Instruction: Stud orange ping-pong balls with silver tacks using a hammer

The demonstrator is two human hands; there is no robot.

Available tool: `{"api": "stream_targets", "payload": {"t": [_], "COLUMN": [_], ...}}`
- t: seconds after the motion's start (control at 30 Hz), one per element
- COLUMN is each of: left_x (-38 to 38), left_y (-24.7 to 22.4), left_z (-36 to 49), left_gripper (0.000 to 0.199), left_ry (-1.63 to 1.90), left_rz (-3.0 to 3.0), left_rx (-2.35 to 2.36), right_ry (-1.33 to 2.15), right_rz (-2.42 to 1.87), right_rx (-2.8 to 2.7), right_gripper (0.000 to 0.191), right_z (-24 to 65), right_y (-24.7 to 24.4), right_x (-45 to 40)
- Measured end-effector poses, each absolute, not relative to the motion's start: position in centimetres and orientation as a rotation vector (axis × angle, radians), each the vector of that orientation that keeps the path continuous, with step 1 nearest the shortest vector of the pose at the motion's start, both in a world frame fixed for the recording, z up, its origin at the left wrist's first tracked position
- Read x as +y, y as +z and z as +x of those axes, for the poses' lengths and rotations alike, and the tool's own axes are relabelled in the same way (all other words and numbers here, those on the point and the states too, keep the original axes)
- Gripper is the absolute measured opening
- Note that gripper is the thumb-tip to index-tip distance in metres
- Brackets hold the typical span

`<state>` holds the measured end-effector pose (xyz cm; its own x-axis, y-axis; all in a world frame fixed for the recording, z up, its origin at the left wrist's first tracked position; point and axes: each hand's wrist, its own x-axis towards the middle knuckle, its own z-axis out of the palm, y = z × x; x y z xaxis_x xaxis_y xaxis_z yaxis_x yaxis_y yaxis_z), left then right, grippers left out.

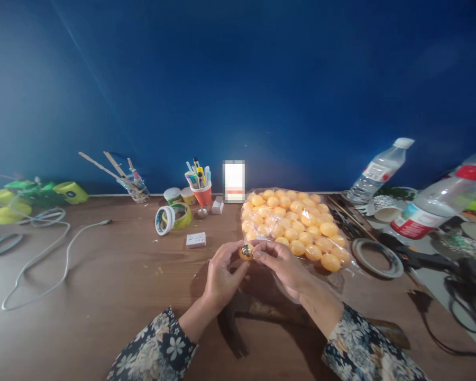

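Just in front of the bag, an orange ball (246, 252) with shiny silvery and dark pieces on its top face is held between both hands. My left hand (223, 272) is closed round its left side, fingers and thumb bent. From the right, the pinched thumb and fingertips of my right hand (282, 267) meet the ball's edge; whether they also pinch a small piece is hidden. Behind my right hand lies a clear plastic bag (291, 225) filled with several orange balls. Beneath my wrists a hammer (235, 325) rests on the brown table (122, 286).
Ahead stand a small white box (196, 239), tape rolls (165, 220), a silvery studded ball (202, 212) and a red cup (202, 194) of pens. Right: bottles (381, 166), a tape ring (376, 258), a black glue gun (420, 256). Left: a white cable (65, 264).
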<state>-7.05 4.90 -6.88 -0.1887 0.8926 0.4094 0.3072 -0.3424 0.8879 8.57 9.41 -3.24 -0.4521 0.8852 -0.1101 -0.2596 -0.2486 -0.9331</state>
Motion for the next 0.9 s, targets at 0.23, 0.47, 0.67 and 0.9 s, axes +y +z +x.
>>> {"api": "stream_targets", "payload": {"t": [0.23, 0.47, 0.67, 0.9], "left_x": [4.93, 4.94, 4.91, 4.91], "left_y": [-6.96, -6.95, -6.86, -6.83], "left_z": [-7.09, -7.11, -7.23, -7.18], "left_gripper": [0.037, 0.037, 0.038, 0.038], "left_ry": [1.557, 1.565, 1.56, 1.548], "left_rz": [1.64, 1.665, 1.663, 1.647], "left_rx": [1.382, 1.386, 1.388, 1.388], "right_ry": [1.819, 1.823, 1.824, 1.834], "right_rz": [-0.845, -0.835, -0.841, -0.831], "right_rx": [-1.191, -1.21, -1.207, -1.217], "right_gripper": [0.033, 0.03, 0.029, 0.032], "right_z": [8.65, 8.68, 8.73, 8.78], "right_y": [-3.2, -3.14, -3.34, -3.48], "right_x": [9.44, 9.48, 9.58, 9.61]}}
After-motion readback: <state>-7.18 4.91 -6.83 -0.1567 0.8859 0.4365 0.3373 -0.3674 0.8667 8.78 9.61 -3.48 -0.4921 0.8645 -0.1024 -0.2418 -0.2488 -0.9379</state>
